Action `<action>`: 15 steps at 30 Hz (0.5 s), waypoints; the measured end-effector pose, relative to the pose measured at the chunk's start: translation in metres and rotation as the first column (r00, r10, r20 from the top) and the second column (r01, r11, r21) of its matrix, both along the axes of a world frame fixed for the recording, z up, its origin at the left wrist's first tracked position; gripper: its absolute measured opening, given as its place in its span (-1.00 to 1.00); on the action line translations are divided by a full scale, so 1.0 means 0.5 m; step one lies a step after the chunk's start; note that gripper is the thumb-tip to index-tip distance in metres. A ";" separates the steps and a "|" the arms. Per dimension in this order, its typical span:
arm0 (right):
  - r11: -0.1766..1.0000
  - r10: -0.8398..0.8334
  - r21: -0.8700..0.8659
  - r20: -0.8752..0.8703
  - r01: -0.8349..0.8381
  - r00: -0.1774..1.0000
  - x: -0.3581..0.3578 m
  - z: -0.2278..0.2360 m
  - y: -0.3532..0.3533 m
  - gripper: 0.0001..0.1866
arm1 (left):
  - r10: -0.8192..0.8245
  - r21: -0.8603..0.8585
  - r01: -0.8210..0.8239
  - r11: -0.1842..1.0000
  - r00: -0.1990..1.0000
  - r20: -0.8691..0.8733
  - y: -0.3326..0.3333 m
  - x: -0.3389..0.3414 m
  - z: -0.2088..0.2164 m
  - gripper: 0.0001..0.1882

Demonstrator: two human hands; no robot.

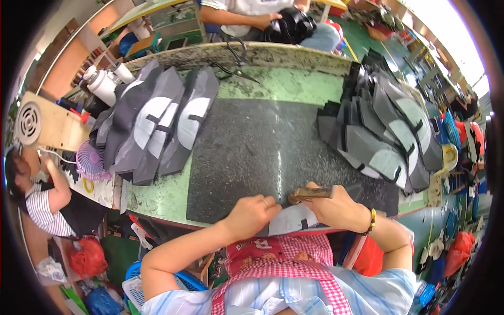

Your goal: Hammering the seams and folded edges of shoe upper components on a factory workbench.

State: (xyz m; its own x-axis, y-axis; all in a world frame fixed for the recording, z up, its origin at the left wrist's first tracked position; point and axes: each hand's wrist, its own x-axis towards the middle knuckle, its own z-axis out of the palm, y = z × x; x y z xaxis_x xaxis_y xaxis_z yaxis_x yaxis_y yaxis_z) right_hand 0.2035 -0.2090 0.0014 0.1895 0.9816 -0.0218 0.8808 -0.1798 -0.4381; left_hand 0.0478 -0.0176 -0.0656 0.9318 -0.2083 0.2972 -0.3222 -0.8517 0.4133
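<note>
At the near edge of the bench lies a flat dark grey piece with a pale panel [294, 219] and a small black tab. Curled fingers of my left hand [251, 215] rest at its left end, pinched on its edge; a ring shows on one finger. My right hand [338, 210], with a beaded bracelet at the wrist, is closed round a brown wooden-handled tool [315, 194] just above the piece. That tool's working end is partly hidden. Under both hands spreads a worn black mat [241, 152].
Similar grey pieces form a left stack [157, 121] and a larger right stack [388, 126]. Black-handled scissors [239, 72] lie at the back by a raised ledge [294, 55]. A purple fan [93, 158] stands left. One person [47, 194] sits left, another [247, 16] works opposite.
</note>
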 end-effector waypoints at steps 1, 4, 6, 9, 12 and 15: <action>1.000 0.021 0.002 -0.013 -0.021 1.000 0.016 0.012 0.026 -0.71 | 0.013 0.045 -0.013 0.999 1.000 0.016 0.003 -0.004 -0.004 -0.74; 0.999 0.038 0.001 -0.037 -0.038 0.999 -0.022 0.007 0.027 -0.64 | 0.098 -0.006 -0.098 0.995 0.992 0.073 0.019 -0.011 -0.015 -0.76; 0.998 0.054 -0.012 -0.010 -0.055 0.998 -0.037 -0.003 0.034 -0.68 | 0.033 -0.132 -0.049 0.990 0.992 -0.122 0.059 -0.014 0.001 -0.73; 0.985 0.142 0.099 -0.033 -0.138 0.989 0.002 0.016 0.071 -0.77 | -0.040 0.012 0.041 0.999 0.993 -0.113 0.080 -0.021 -0.013 -0.70; 1.000 0.000 -0.025 -0.113 -0.003 0.994 -0.020 -0.025 0.019 -0.82 | -0.028 -0.090 0.031 0.995 0.999 0.036 0.048 -0.035 -0.042 -0.74; 0.958 0.278 0.022 0.181 -0.286 0.943 -0.051 0.019 0.037 -0.74 | -0.027 -0.091 0.025 0.996 1.000 -0.015 0.026 -0.035 -0.043 -0.83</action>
